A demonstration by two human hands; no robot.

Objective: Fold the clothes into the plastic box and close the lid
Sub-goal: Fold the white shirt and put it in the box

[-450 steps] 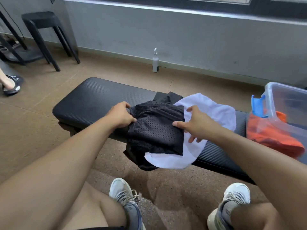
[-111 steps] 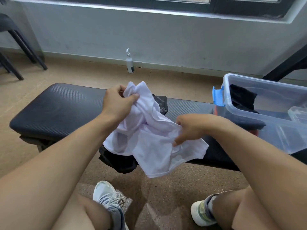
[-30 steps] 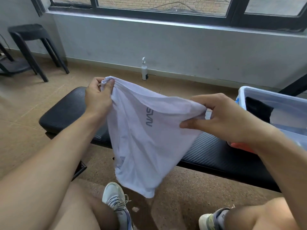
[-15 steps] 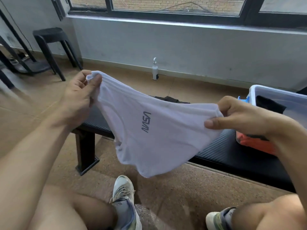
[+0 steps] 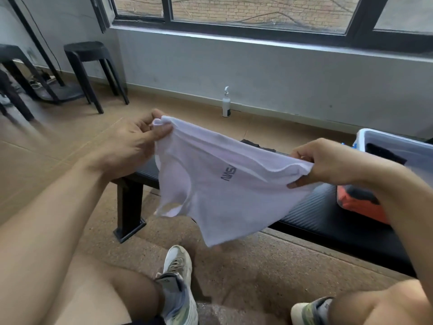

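Two bare hands hold the thin white cotton T-shirt with grey lettering [image 5: 225, 191] stretched in the air in front of the knees. The left hand [image 5: 131, 146] pinches one gathered corner at about 10 o'clock; the right hand [image 5: 328, 163] has its fingers [image 5: 302, 158] curled round the other end at 3 o'clock. The cloth sags between them and hangs clear of the floor.

To do this step well, I would judge, the top edge wants pulling taut and level — the left end sits higher — and the bunched corners shaken out before the shirt is laid flat for folding.

Beyond the shirt runs the black ribbed padded bench [image 5: 328, 219]. Its near edge lies under the hanging hem, and its left end, above the leg, looks to offer the open room. At 3 o'clock on the bench an orange garment [image 5: 358, 205] lies against the clear plastic box with a blue clasp [image 5: 398, 146] — something dark already inside it. A dark garment [image 5: 255, 144] peeks over the shirt's top edge. Farther off, at 12 o'clock, a small white pump bottle [image 5: 226, 104] stands by the wall.
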